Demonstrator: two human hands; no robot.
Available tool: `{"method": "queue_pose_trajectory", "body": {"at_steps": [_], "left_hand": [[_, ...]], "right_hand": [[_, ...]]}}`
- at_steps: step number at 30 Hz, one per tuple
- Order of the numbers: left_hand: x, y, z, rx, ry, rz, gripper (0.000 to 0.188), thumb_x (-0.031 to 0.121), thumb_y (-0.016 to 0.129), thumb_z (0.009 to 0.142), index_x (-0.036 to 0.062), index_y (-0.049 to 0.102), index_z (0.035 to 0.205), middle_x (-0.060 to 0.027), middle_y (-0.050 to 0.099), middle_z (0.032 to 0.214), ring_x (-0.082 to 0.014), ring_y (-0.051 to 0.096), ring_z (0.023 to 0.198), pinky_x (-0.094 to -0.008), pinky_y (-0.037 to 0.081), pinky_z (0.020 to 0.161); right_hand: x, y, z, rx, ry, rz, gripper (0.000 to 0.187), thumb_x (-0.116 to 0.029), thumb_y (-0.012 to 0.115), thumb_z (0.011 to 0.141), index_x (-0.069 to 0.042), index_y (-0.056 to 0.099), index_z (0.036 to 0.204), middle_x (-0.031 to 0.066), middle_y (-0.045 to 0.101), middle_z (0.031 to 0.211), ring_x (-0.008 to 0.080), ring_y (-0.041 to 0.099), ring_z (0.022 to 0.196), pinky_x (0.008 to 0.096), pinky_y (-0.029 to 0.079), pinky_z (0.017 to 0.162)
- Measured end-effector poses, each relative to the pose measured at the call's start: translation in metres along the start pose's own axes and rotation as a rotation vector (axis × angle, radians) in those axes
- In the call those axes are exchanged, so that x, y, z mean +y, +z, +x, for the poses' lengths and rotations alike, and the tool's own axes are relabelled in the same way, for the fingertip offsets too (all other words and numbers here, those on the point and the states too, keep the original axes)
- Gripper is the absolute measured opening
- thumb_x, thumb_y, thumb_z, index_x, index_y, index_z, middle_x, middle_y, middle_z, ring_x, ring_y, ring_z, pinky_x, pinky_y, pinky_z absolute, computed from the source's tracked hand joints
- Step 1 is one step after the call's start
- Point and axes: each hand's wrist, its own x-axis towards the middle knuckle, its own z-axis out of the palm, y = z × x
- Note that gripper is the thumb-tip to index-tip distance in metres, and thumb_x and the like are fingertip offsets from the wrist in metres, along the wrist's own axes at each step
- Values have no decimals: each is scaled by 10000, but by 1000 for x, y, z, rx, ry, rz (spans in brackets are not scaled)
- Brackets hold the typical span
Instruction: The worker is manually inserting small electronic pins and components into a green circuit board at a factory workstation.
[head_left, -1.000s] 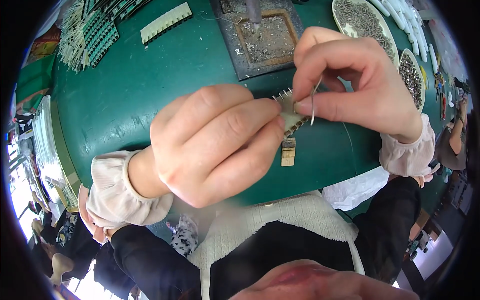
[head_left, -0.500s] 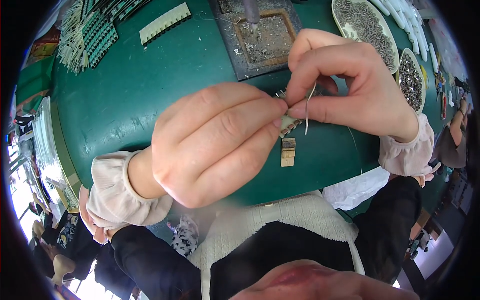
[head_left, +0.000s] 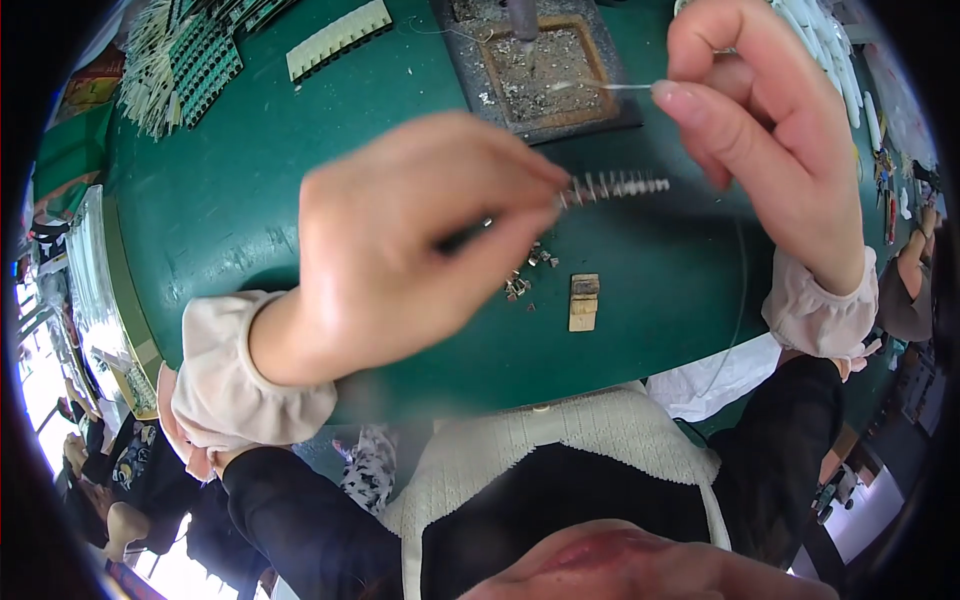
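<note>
Two bare hands work over one green table (head_left: 230,190), seen from above. The left hand (head_left: 400,240), blurred, is curled with its thumb and fingertips pinching one end of a single pinned piece (head_left: 620,187); this piece juts out to the right, between the two hands, its row of thin pins too blurred to count. The right hand (head_left: 775,130), raised and well apart from it, grips one thin wire (head_left: 628,87) between thumb and forefinger; the wire points left, across the view of a dark tray (head_left: 470,70).

One rod (head_left: 523,18) stands over the tray, which has one large square recess in full view. Below the pinned piece sits one small wooden block (head_left: 583,305), and to its left lie a dozen or so tiny metal bits (head_left: 518,287), partly hidden by the left hand. One pale strip (head_left: 340,40) with dark teeth lies near the far edge, beside several green boards (head_left: 205,60). Several white tubes (head_left: 870,120) lie at far right, too overlapped to count
</note>
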Motion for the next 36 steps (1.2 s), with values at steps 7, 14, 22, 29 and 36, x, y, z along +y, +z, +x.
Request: {"method": "queue_pose_trajectory", "body": {"at_steps": [7,14,22,29,36], "left_hand": [[-23,-14,12,156,-740,-829,58,64,712,956,35,686,999,-35,715,946,-105,691,851,-273,584,826],[-28,-22,8,233,-751,-896,71,128,690,980,58,686,989,-24,713,944,-108,706,851,-295,628,831],[-24,-23,10,222,-723,-924,82,134,672,990,53,685,999,-36,714,969,-117,709,876,-297,628,838],[-24,-26,10,213,-716,-937,88,139,665,995,55,688,1008,-34,710,983,-115,707,889,-298,625,847],[-22,-22,12,191,-719,-914,66,121,681,984,56,690,995,-24,712,955,-104,700,865,-305,627,848]], "right_hand": [[-3,10,1,121,-312,-408,152,24,750,872,-22,610,909,-10,577,650,42,494,475,212,322,448],[3,17,4,249,-353,-587,101,6,762,828,-8,663,842,61,634,670,144,572,491,285,408,465],[26,17,-2,292,-621,-362,223,125,700,895,44,623,1089,18,622,903,14,514,673,161,367,556],[15,17,-2,261,-618,-511,202,131,694,900,45,634,1072,9,621,866,8,493,641,152,342,543],[39,19,-1,396,-421,-235,173,100,717,874,29,661,1021,38,620,894,59,536,691,190,386,579]]}}
